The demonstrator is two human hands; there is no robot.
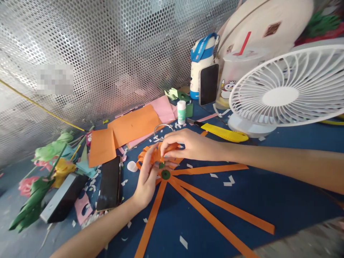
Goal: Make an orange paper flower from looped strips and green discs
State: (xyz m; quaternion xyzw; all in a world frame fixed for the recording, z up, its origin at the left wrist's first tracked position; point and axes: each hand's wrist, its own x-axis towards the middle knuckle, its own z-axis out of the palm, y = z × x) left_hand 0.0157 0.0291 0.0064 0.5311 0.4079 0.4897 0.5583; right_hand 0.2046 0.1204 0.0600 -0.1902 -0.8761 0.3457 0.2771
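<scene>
Orange paper strips [212, 211] fan out from a small green disc [166, 174] on the blue table. Several more strips curl into loops [142, 156] behind the disc, at both hands. My left hand [147, 175] is at the near side of the loops, its fingers around the curled paper. From the right, my right hand [178, 145] reaches over them, thumb and forefinger pinched on an orange strip end. Parts of the loops are hidden by the fingers.
Behind the hands are a glue stick [181, 113], a yellow cutter [224, 132], a metal ring and orange sheets [134, 125]. A white fan [281, 96], cup and bottle [196, 71] stand at the right back. Left lie a phone [109, 184], a box and paper flowers [34, 204].
</scene>
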